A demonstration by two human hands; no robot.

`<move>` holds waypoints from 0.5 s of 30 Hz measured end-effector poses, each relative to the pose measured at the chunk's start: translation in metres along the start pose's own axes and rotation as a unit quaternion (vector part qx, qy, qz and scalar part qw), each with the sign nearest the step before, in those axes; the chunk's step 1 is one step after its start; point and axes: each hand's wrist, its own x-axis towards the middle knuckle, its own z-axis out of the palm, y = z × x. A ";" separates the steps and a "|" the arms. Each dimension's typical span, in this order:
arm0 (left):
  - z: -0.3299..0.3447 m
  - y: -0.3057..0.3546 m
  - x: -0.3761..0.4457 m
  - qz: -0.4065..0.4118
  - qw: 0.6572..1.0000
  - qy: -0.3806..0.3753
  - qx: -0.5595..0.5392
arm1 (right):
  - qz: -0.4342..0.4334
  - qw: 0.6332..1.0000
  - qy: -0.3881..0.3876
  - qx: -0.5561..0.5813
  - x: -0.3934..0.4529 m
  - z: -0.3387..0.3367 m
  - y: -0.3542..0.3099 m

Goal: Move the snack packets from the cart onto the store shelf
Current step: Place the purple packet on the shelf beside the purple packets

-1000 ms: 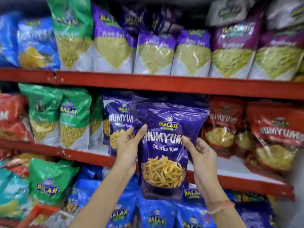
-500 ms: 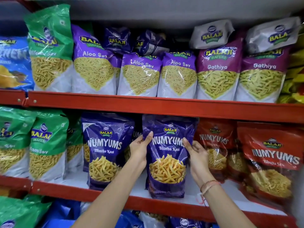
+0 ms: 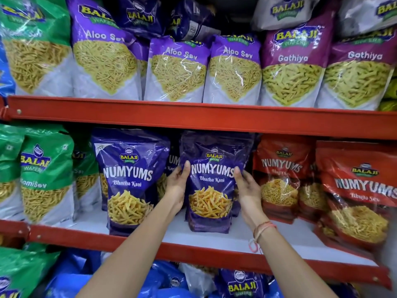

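A purple Numyums Bhatha Kani packet stands upright on the white middle shelf, under the red rail above. My left hand grips its left edge with the thumb on the front. My right hand holds its right edge the same way. A second purple Numyums packet stands just to its left, nearer the shelf front. The cart is out of view.
Red Numyums packets fill the shelf to the right, green Balaji packets the left. Aloo Sev and Gathiya bags line the upper shelf. Blue packets sit below. A red shelf lip runs along the front.
The packet was carried from in front of the shelf edge back into the middle shelf and now stands on it. Both hands stayed on its sides. The camera moved closer and tilted up.
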 end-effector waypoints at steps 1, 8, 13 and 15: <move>-0.003 -0.002 -0.007 0.002 1.000 -0.014 0.011 | 0.031 0.999 -0.004 -0.024 -0.002 -0.004 0.001; -0.029 -0.027 -0.044 -0.060 0.997 -0.048 0.022 | 0.130 0.989 -0.041 -0.053 -0.036 -0.020 0.013; -0.038 -0.025 -0.066 -0.056 0.993 -0.093 0.054 | 0.115 0.987 -0.081 -0.079 -0.062 -0.028 0.008; -0.045 -0.027 -0.073 -0.052 0.991 -0.102 0.067 | 0.110 0.985 -0.092 -0.096 -0.073 -0.032 0.005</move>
